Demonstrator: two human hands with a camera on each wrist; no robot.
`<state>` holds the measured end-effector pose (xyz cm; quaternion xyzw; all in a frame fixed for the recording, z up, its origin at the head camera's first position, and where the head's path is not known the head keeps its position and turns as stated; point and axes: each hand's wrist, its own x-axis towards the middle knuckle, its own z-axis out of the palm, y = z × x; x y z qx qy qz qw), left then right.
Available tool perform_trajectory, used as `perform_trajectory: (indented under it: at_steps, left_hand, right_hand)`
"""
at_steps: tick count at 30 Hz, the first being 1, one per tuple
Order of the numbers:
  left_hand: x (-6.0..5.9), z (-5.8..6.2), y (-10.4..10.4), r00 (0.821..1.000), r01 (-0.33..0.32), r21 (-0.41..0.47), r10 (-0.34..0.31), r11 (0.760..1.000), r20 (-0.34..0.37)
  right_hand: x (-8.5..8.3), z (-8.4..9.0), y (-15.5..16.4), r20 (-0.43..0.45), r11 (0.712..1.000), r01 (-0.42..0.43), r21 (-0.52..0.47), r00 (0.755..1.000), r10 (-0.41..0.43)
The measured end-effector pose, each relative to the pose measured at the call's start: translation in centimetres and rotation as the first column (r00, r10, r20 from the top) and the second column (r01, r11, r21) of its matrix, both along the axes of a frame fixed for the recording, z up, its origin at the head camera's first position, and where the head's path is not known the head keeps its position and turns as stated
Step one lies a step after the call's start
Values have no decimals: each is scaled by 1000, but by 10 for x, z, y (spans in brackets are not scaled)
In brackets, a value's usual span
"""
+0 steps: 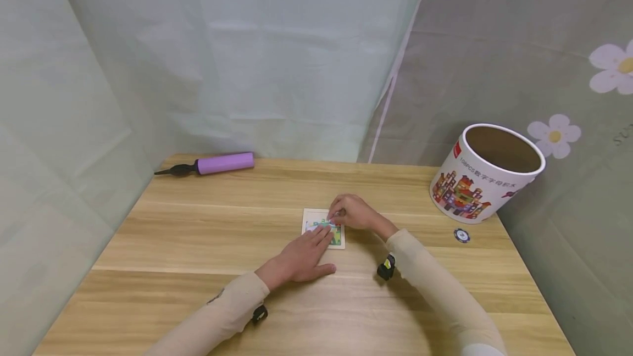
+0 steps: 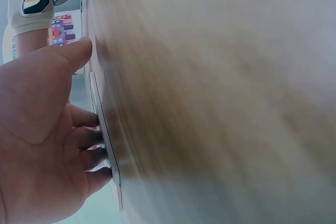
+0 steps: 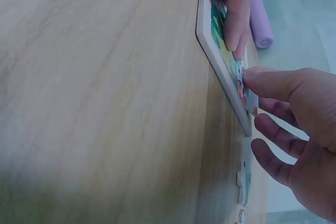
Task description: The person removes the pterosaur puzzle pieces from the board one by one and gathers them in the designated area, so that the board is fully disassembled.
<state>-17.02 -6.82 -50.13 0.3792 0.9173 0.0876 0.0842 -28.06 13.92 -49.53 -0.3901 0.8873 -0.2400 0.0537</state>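
A small jigsaw puzzle board (image 1: 338, 245) with a pale frame and a green and blue picture lies flat on the table. My left hand (image 1: 304, 254) rests its outstretched fingers on the board's near left part, with the thumb spread on the table side. In the left wrist view the fingertips (image 2: 104, 174) touch the board. My right hand (image 1: 353, 212) reaches in from the right and pinches a puzzle piece (image 3: 252, 101) between thumb and fingers, over the board's far right part. Much of the picture is hidden under both hands.
Loose puzzle pieces (image 3: 244, 183) lie on the table beyond the board in the right wrist view. A purple hand pump (image 1: 225, 163) lies at the back left. A large white bucket (image 1: 457, 185) stands at the back right, with a poker chip (image 1: 462, 235) before it.
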Motion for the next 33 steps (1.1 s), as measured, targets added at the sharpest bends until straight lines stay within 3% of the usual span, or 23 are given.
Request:
perform_trajectory:
  at_steps: [5, 14, 23, 33]
  left_hand:
    - [1, 1, -1, 1000, -2, -4, 2, 1000, 8]
    - [1, 1, 0, 1000, -12, -21, 12, 1000, 26]
    - [1, 1, 0, 1000, -10, -16, 10, 1000, 16]
    - [2, 2, 0, 1000, -12, -26, 13, 1000, 18]
  right_hand:
    - [2, 4, -1, 9, 999, 40, -34, 999, -39]
    - [0, 8, 4, 109, 987, 119, -104, 988, -107]
    - [-1, 15, 19, 122, 978, 156, -135, 983, -140]
    - [5, 25, 61, 86, 959, 246, -144, 968, -235]
